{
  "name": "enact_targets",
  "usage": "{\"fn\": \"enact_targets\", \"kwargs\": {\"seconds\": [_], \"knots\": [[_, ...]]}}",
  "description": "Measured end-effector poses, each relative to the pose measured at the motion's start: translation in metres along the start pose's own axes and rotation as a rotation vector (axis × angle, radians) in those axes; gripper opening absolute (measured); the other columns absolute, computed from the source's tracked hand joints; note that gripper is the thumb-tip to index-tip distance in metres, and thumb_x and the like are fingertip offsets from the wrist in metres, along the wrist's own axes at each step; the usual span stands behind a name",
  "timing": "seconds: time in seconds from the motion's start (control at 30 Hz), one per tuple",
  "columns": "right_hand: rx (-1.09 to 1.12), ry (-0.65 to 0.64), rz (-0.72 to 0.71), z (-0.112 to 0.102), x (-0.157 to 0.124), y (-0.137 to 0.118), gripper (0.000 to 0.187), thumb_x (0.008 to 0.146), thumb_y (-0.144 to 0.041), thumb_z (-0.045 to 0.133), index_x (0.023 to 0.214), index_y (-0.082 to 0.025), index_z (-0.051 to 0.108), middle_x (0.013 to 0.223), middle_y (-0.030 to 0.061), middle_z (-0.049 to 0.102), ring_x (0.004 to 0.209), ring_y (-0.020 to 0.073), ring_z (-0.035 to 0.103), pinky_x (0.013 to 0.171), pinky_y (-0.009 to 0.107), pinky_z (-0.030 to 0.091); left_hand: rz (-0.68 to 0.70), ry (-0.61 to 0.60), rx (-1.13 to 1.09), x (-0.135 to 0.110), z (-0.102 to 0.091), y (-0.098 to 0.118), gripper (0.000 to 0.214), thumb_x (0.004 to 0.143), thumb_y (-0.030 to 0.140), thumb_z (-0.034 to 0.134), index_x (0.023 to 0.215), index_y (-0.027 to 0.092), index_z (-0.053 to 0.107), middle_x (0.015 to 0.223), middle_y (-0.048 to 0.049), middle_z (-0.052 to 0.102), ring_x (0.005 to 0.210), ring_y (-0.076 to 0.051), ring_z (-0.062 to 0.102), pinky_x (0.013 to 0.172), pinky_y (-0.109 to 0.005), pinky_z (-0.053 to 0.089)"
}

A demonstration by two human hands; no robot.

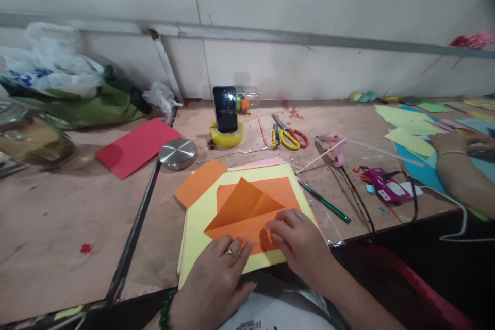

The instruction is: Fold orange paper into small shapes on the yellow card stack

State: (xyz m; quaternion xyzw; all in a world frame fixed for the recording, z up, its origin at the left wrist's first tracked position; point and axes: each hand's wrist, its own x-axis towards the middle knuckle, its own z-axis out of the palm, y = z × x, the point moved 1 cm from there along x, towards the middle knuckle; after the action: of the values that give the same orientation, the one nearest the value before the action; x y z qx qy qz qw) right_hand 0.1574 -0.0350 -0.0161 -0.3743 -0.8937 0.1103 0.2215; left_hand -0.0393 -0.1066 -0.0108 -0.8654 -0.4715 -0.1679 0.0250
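Observation:
A partly folded sheet of orange paper [247,211] lies on a stack of pale yellow sheets [201,211], its raised flap coming to a point at the top. My left hand [218,273], with a ring and a green bead bracelet, rests at the paper's lower left edge; its fingers are stretched out and the thumb is apart. At the right end of the fold, my right hand [301,242] has bent fingers closed on the orange paper. Another orange piece [201,183] overlaps the stack's upper left corner.
Beyond the stack are a phone [225,109] on a yellow tape roll [228,135], scissors [292,136], a round metal lid [178,153] and red paper [135,147]. Rightward lie a green pen-like tool [325,200], a pink glue gun [333,149] and another person's hand [450,147].

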Motion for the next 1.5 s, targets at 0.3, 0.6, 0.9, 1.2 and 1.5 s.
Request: {"fn": "enact_targets", "kwargs": {"seconds": [0.3, 0.6, 0.9, 1.2, 1.5], "knots": [[0.006, 0.002, -0.281, 0.006, 0.002, 0.0, 0.022, 0.088, -0.006, 0.049, 0.089, -0.02, 0.066, 0.085, 0.0035, 0.067, 0.073, 0.0176, 0.05, 0.062, 0.03, 0.039, 0.035, 0.053, 0.063, -0.003, -0.006, -0.001, 0.029, 0.087, 0.017, 0.046, 0.107, 0.006, 0.063, 0.1, -0.0142, 0.071, 0.083, -0.025, 0.063, 0.068, -0.038, 0.058], [0.002, 0.021, -0.215, -0.009, -0.012, 0.012, 0.032, 0.088, -0.002, 0.041, 0.086, -0.019, 0.068, 0.09, 0.0063, 0.069, 0.071, 0.0164, 0.05, 0.06, 0.027, 0.045, 0.055, 0.129, 0.121, -0.009, -0.013, -0.004, 0.033, 0.095, 0.012, 0.035, 0.097, 0.008, 0.068, 0.097, -0.0115, 0.074, 0.088, -0.022, 0.067, 0.074, -0.035, 0.06], [0.053, 0.016, -0.214, -0.012, -0.015, 0.012, 0.033, 0.086, 0.002, 0.04, 0.091, -0.017, 0.066, 0.093, 0.0091, 0.069, 0.076, 0.0178, 0.054, 0.063, 0.029, 0.05, 0.091, 0.253, 0.204, -0.01, -0.008, -0.003, 0.034, 0.096, 0.007, 0.035, 0.084, 0.01, 0.067, 0.088, -0.0104, 0.074, 0.084, -0.019, 0.068, 0.076, -0.03, 0.058], [0.095, 0.019, -0.168, -0.008, -0.013, 0.009, 0.031, 0.081, 0.004, 0.04, 0.08, -0.017, 0.063, 0.086, 0.0081, 0.066, 0.076, 0.0189, 0.052, 0.064, 0.03, 0.05, 0.102, -0.026, 0.254, 0.02, 0.001, 0.009, 0.031, 0.083, -0.002, 0.044, 0.108, 0.007, 0.061, 0.095, -0.0126, 0.071, 0.082, -0.023, 0.065, 0.066, -0.033, 0.056], [0.139, 0.109, -0.15, -0.019, -0.013, 0.013, 0.036, 0.081, 0.0, 0.041, 0.104, -0.019, 0.061, 0.099, 0.0104, 0.066, 0.089, 0.0211, 0.059, 0.075, 0.035, 0.056, 0.059, -0.156, 0.362, 0.027, -0.001, 0.02, 0.027, 0.073, -0.006, 0.051, 0.093, 0.009, 0.062, 0.081, -0.0099, 0.067, 0.063, -0.02, 0.063, 0.05, -0.028, 0.052]]}}
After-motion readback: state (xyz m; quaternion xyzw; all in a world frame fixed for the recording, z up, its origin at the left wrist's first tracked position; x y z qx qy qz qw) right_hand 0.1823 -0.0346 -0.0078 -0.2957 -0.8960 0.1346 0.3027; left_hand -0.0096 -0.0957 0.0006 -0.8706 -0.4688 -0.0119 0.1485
